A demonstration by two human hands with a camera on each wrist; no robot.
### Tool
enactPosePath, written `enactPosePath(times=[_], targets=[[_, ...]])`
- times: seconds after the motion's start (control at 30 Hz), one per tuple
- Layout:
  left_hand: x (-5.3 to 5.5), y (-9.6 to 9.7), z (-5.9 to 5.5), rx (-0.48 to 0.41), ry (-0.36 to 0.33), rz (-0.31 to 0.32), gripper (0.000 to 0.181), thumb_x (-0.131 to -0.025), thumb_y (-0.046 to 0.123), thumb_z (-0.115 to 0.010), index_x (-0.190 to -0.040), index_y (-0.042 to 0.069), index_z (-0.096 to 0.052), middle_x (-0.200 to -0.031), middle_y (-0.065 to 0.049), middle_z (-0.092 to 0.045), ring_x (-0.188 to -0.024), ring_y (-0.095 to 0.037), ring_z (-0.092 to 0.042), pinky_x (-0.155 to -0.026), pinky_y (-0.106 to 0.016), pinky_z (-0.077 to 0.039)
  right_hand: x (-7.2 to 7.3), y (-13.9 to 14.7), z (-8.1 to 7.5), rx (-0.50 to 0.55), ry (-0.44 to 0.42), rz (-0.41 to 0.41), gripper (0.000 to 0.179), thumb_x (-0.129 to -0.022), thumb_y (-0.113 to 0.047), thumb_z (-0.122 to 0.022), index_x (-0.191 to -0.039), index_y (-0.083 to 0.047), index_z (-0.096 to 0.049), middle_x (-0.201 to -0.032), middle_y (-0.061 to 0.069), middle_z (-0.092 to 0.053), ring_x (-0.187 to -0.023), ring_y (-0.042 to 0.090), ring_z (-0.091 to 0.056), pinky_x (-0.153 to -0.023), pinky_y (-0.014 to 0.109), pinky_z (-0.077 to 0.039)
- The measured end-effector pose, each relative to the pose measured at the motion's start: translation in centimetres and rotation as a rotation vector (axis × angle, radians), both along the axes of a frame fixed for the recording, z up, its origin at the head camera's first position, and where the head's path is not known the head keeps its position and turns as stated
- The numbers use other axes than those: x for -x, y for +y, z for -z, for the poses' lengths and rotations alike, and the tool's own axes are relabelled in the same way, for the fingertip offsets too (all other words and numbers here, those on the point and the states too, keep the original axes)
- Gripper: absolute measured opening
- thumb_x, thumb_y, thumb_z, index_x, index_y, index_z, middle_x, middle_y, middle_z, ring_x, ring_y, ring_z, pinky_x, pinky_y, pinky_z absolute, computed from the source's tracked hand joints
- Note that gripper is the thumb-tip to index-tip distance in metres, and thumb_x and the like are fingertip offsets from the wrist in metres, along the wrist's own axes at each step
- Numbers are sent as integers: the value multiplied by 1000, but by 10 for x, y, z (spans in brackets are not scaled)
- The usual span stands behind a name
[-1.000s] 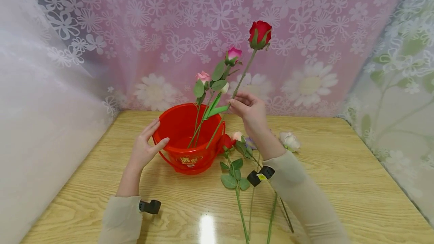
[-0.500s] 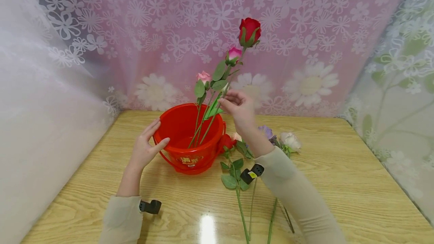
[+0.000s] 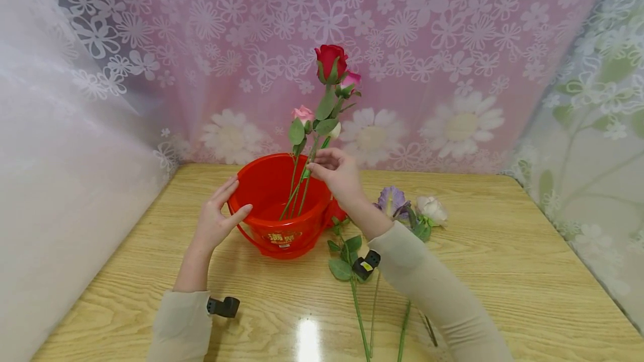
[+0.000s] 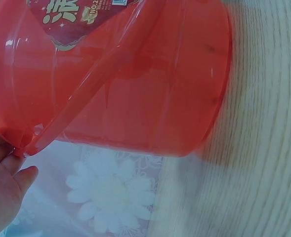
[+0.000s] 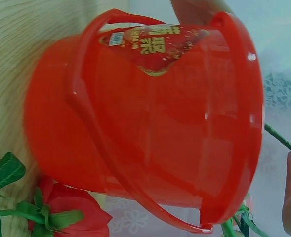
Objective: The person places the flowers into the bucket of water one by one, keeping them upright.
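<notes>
A red plastic bucket [image 3: 313, 234] stands on the table. Against its left rim rests my left hand [image 3: 215, 219], thumb and fingers spread; the left wrist view shows fingertips by the handle's hinge on the bucket [image 4: 135, 98]. My right hand [image 3: 343, 179] pinches the stem of a long red rose [image 3: 331, 64] above the bucket's right side. The rose stands nearly upright, its lower stem inside the bucket. Leaning in the bucket are a pink rose [image 3: 303, 114], a magenta rosebud [image 3: 351, 80] and a white tulip [image 3: 334, 131]. The right wrist view catches the held stem [image 5: 279, 136] beyond the rim.
Right of the bucket lie a second red rose [image 5: 78, 212], a purple iris [image 3: 391, 201] and a white rose [image 3: 431, 209], stems toward the front edge. My right forearm covers part of them. A flowered curtain [image 3: 241, 43] hangs behind the table [image 3: 503, 272].
My right hand has moved left and slightly down with the red rose, whose stem has swung from a rightward lean to nearly upright. My left hand has stayed at the rim.
</notes>
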State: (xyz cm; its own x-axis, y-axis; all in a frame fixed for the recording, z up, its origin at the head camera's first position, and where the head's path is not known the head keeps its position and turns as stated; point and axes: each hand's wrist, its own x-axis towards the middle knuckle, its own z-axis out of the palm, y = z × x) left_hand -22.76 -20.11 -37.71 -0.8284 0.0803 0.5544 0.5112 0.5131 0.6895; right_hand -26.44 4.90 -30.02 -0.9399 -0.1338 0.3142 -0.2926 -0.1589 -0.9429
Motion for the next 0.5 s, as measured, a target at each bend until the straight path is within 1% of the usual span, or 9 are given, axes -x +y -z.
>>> enactPosePath(times=[0.1, 0.2, 0.33, 0.5], targets=[[1, -1, 0, 14, -2, -12, 59, -76, 12, -69, -126, -6, -45, -134, -15, -39, -123, -30, -34, -92, -47, -36, 0, -3, 2, -30, 2, -8, 23, -77, 7, -62, -100, 12, -55, -81, 7, -58, -75, 19, -60, -73, 37, -51], [1, -2, 0, 35, -10, -29, 60, -77, 18, -69, -127, -5, -45, -134, -12, -40, -123, -28, -34, -92, -46, -36, 0, -5, 5, -70, 5, -9, 25, -77, 7, -62, -101, 12, -55, -82, 8, -57, -74, 17, -60, -71, 33, -51], [1, -2, 0, 44, -15, -34, 62, -77, 24, -68, -127, -5, -45, -134, -11, -40, -124, -27, -33, -92, -46, -36, 1, -7, 7, -153, 13, -5, 24, -77, 4, -64, -99, 9, -57, -84, 11, -58, -76, 19, -59, -71, 31, -51], [1, -2, 0, 37, -17, -29, 62, -77, 24, -68, -127, -5, -45, -134, -11, -39, -124, -28, -33, -93, -46, -35, 1, -10, 9, -261, 34, -16, 18, -77, 1, -65, -94, 3, -59, -85, 13, -61, -77, 22, -60, -70, 31, -51]])
